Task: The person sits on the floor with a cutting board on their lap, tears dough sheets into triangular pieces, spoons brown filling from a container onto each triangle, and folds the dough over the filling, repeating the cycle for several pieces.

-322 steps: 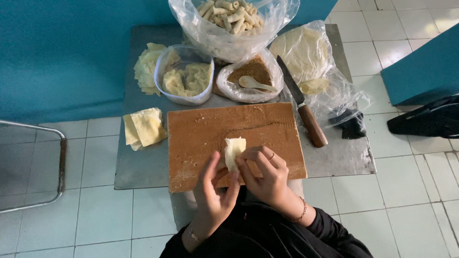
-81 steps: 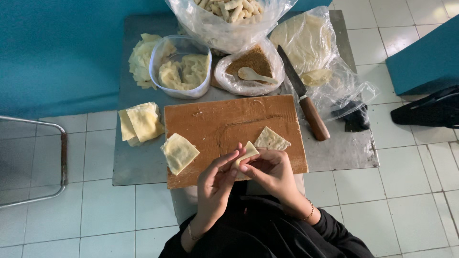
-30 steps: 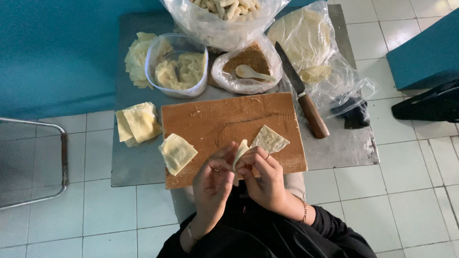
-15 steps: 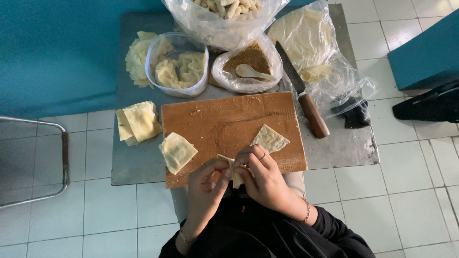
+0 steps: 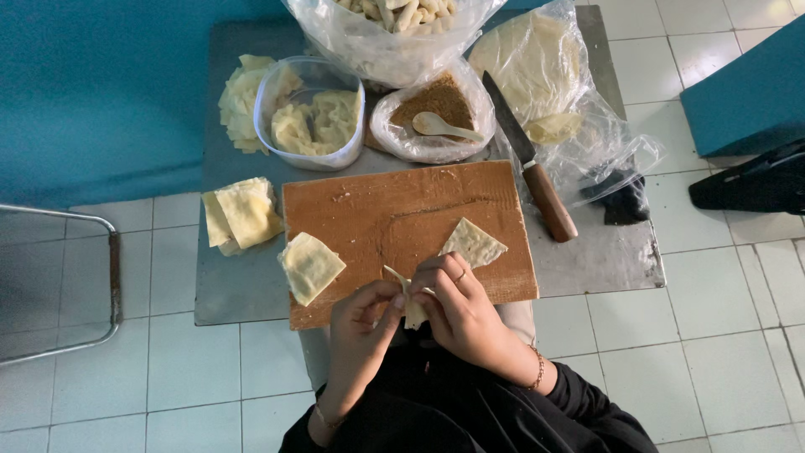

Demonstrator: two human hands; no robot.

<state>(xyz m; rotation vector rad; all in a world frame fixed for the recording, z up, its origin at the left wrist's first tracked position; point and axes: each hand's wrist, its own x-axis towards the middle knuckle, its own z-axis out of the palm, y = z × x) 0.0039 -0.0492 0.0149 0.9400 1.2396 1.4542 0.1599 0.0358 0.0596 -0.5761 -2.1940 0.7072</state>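
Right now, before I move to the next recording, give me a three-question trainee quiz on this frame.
1. True or false: both hands, left hand and right hand, pinch one pale folded dough wrapper.
2. How many loose pale wrapper pieces lie on the brown wooden cutting board? A one, B two, C four.
3. Fill in: the wooden-handled knife lies on the board's ___ side, as seen from the head camera.

Key: 1 true; 2 B; 3 right.

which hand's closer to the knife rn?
Right. The right hand sits at the cutting board's near edge, below and left of the knife, pinching the wrapper piece. The left hand is further left, across that piece.
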